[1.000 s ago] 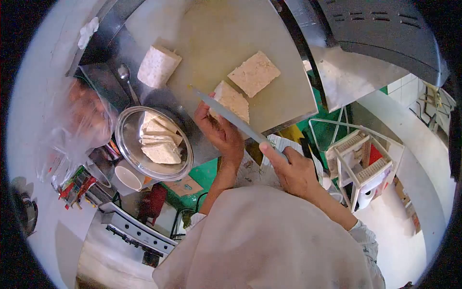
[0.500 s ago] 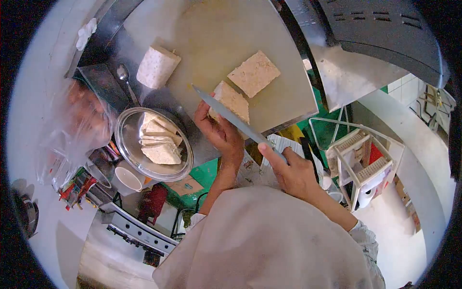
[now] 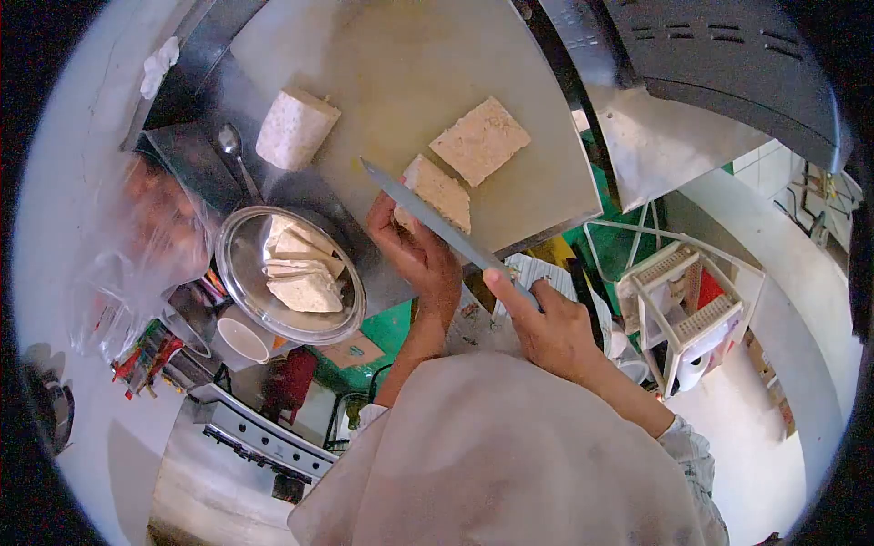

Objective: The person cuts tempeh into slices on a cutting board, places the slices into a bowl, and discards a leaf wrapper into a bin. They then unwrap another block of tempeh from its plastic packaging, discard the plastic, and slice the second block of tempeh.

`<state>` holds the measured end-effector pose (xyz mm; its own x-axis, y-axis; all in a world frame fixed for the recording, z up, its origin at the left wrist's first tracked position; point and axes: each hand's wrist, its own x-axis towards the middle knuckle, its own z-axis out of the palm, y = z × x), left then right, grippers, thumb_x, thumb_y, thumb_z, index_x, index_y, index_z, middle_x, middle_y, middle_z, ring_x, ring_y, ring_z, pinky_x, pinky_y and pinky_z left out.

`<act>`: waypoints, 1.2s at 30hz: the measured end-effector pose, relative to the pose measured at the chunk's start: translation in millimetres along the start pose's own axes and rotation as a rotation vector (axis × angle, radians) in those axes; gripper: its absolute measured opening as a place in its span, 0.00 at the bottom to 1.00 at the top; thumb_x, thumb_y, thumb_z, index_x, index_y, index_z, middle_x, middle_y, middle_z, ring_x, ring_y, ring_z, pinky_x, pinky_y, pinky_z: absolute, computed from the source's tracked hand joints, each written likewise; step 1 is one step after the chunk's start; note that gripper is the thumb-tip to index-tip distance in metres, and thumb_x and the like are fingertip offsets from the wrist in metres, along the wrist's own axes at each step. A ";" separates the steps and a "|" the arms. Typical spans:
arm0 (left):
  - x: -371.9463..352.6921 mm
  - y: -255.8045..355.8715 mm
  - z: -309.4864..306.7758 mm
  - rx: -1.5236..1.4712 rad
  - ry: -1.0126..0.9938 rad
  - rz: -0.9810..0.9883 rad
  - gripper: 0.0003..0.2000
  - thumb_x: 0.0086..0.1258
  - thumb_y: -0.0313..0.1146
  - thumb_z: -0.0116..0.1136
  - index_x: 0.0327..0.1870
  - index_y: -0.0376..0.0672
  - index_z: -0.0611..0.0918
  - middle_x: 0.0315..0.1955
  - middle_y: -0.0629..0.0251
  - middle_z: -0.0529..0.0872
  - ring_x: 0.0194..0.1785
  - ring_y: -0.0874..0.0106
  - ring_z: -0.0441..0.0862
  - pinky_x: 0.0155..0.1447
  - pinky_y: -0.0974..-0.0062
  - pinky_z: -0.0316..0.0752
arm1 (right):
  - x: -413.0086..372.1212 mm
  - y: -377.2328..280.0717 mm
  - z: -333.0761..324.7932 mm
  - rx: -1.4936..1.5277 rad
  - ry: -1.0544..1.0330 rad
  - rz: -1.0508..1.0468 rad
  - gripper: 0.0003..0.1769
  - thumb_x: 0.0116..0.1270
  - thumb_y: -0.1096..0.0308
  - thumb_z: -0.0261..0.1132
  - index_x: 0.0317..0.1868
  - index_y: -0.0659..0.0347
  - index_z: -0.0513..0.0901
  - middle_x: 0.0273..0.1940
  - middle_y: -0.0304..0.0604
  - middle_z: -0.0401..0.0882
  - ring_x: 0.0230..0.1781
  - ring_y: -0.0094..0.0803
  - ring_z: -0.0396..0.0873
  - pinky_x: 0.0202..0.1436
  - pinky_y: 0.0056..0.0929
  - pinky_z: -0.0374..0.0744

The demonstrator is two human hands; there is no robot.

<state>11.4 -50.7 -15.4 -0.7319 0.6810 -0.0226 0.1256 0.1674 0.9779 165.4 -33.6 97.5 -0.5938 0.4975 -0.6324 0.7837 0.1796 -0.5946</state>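
Note:
My right hand is closed round the handle of a long knife, whose blade points up and left. The blade lies over a tempeh-like block near the edge of the cutting board. My left hand grips the near left side of this block, its fingers partly hidden by the blade. A second flat block rests just beyond it. Farther left stands a thick, pale, rounded piece. Slices lie in a round metal bowl left of my left hand.
A spoon lies above the bowl, beside a clear plastic bag with reddish contents. A white cup stands below the bowl. At the right is a pale rack; a stove shows at the lower left.
The knife and my right hand have shifted very slightly left. My left hand keeps its grip on the block, and the other pieces look the same.

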 end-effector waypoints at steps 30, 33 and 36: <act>-0.3 10.2 -2.8 0.185 0.004 -0.037 0.17 0.71 0.33 0.46 0.56 0.34 0.65 0.52 0.53 0.68 0.58 0.62 0.66 0.64 0.64 0.56 | 17.7 6.5 16.3 0.023 0.121 -0.062 0.41 0.60 0.68 0.57 0.71 0.32 0.51 0.37 0.58 0.74 0.27 0.53 0.78 0.25 0.45 0.79; 0.2 10.7 -2.6 0.192 0.003 -0.020 0.17 0.71 0.32 0.46 0.56 0.34 0.65 0.52 0.53 0.68 0.58 0.62 0.65 0.64 0.64 0.56 | 18.7 8.0 17.6 0.039 0.126 -0.072 0.41 0.59 0.69 0.58 0.71 0.32 0.51 0.37 0.58 0.74 0.27 0.53 0.79 0.26 0.45 0.79; -0.3 8.3 -2.8 0.177 0.002 -0.019 0.17 0.70 0.33 0.46 0.56 0.34 0.65 0.53 0.53 0.68 0.58 0.62 0.65 0.65 0.64 0.56 | 20.6 8.7 18.8 0.029 0.132 -0.072 0.41 0.59 0.69 0.57 0.71 0.32 0.52 0.37 0.57 0.74 0.28 0.53 0.79 0.26 0.45 0.79</act>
<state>10.8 -51.5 -6.7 -0.7366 0.6751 -0.0401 0.2275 0.3033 0.9253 156.5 -37.8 70.0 -0.6175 0.5916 -0.5184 0.7335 0.1953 -0.6510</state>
